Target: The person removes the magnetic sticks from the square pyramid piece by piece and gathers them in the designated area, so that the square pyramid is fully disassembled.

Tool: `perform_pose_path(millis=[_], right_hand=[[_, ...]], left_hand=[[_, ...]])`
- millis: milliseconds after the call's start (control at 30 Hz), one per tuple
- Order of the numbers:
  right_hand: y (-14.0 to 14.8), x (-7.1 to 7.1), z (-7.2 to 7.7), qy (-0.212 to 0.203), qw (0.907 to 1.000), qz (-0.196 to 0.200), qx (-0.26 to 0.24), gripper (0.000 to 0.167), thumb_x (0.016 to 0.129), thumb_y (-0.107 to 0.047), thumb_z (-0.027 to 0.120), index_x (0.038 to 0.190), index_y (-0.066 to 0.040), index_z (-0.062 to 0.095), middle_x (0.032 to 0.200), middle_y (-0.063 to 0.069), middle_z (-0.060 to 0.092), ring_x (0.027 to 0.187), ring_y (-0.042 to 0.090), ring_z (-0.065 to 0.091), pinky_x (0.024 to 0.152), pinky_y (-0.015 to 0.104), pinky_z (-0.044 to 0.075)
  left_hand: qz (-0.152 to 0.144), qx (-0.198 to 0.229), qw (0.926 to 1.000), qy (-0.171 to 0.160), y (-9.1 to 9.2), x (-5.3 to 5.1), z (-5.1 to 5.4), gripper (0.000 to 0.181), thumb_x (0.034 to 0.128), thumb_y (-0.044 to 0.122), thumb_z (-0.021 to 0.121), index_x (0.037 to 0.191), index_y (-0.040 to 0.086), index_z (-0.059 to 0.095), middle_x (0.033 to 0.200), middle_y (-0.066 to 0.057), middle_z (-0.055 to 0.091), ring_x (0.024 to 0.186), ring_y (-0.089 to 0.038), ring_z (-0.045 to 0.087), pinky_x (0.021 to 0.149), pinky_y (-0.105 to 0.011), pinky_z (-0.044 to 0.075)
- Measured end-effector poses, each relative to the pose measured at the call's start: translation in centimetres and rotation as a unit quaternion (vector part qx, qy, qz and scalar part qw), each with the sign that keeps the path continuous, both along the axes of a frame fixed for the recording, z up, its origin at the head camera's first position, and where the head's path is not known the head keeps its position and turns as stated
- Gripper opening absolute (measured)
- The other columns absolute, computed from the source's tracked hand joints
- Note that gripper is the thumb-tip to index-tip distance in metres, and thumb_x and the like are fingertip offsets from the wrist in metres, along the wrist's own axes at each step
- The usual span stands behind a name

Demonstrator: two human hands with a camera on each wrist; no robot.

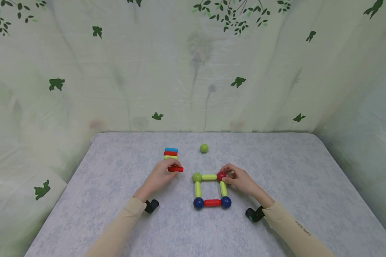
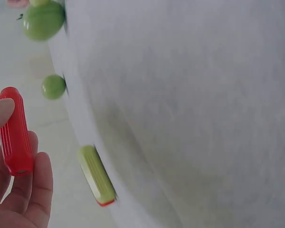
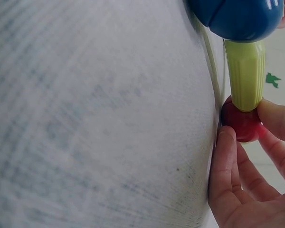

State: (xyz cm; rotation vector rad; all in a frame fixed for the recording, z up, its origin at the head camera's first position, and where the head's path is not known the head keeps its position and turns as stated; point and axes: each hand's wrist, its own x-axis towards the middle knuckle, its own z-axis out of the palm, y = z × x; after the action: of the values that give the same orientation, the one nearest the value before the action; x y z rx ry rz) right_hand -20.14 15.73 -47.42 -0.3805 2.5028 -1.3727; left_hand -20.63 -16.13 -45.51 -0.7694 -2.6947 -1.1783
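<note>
My left hand [image 1: 162, 174] pinches a red ribbed rod [image 2: 15, 133] between thumb and fingers, left of a four-sided frame. At the frame's far right corner, my right hand [image 1: 242, 181] grips a red ball [image 3: 242, 121] between thumb and fingers. The frame also has a green ball [image 1: 197, 177] at its far left corner and two dark blue balls, one near left [image 1: 198, 203] and one near right [image 1: 226, 202]. Yellow-green rods form the far side [image 1: 209, 177], left side [image 1: 197, 189] and right side [image 1: 223, 189]. A red rod [image 1: 212, 203] joins the blue balls.
Just beyond my left hand lie a blue rod [image 1: 171, 150], a red rod [image 1: 170, 154] and a yellow-green rod [image 1: 171, 157] side by side. A loose green ball [image 1: 204, 148] sits farther back. The grey table [image 1: 276, 153] ends at a leaf-patterned curtain [image 1: 180, 71].
</note>
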Motion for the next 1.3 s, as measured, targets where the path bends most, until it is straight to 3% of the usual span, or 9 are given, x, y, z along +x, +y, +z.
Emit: perform_pose_path(millis=[267,433,733,1000,1167,1300], right_hand=[[0.0,0.0,0.0,0.004,1.0000,0.000,0.004,0.023,0.091,-0.010,0.065,0.113,-0.013,0.060,0.106,0.005,0.061,0.082,0.018,0.057,0.067,0.031,0.048],[0.0,0.0,-0.1,0.007,1.0000,0.001,0.006,0.022,0.091,-0.011,0.065,0.113,-0.013,0.060,0.107,0.006,0.061,0.083,0.019,0.057,0.067,0.031,0.048],[-0.1,0.1,0.0,0.011,0.9999,0.002,0.009,0.023,0.091,-0.011,0.064,0.113,-0.014,0.060,0.109,0.006,0.061,0.082,0.019,0.057,0.065,0.031,0.047],[-0.1,0.0,-0.1,0.010,0.9999,0.000,0.012,0.022,0.091,-0.012,0.065,0.113,-0.014,0.060,0.109,0.005,0.061,0.082,0.019,0.057,0.065,0.031,0.047],[0.0,0.0,-0.1,0.011,0.9999,0.003,0.011,0.023,0.091,-0.012,0.065,0.113,-0.014,0.059,0.108,0.005,0.061,0.082,0.019,0.057,0.065,0.031,0.047],[0.0,0.0,-0.1,0.011,0.9999,0.003,0.010,0.023,0.091,-0.011,0.065,0.113,-0.014,0.060,0.108,0.005,0.060,0.082,0.019,0.056,0.066,0.031,0.047]], left_hand=[[0.034,-0.038,0.9986,0.015,-1.5,-2.0,-0.3,0.023,0.0803,-0.004,0.073,0.098,0.009,0.065,0.097,-0.002,0.063,0.094,-0.023,0.055,0.083,-0.039,0.047],[0.039,-0.059,0.9975,0.008,-1.6,-3.0,-0.4,0.018,0.0818,-0.003,0.072,0.095,0.007,0.065,0.095,-0.003,0.064,0.093,-0.024,0.054,0.084,-0.039,0.046],[0.046,-0.105,0.9934,-0.009,-1.7,-4.0,-0.7,0.019,0.0821,-0.008,0.069,0.093,0.007,0.065,0.096,-0.004,0.060,0.096,-0.026,0.051,0.084,-0.038,0.045],[0.058,-0.146,0.9875,0.018,-1.8,-4.3,-0.9,0.015,0.0836,-0.005,0.068,0.093,0.007,0.065,0.097,-0.006,0.051,0.095,-0.028,0.047,0.079,-0.038,0.046],[0.059,-0.130,0.9898,0.001,-1.5,-4.1,-0.6,0.014,0.0849,-0.001,0.068,0.095,0.008,0.064,0.099,-0.006,0.051,0.099,-0.029,0.046,0.082,-0.040,0.045],[0.013,-0.070,0.9973,-0.018,-0.7,-3.5,-0.1,0.016,0.0854,-0.002,0.067,0.100,0.003,0.063,0.103,-0.011,0.053,0.100,-0.031,0.050,0.086,-0.042,0.046]])
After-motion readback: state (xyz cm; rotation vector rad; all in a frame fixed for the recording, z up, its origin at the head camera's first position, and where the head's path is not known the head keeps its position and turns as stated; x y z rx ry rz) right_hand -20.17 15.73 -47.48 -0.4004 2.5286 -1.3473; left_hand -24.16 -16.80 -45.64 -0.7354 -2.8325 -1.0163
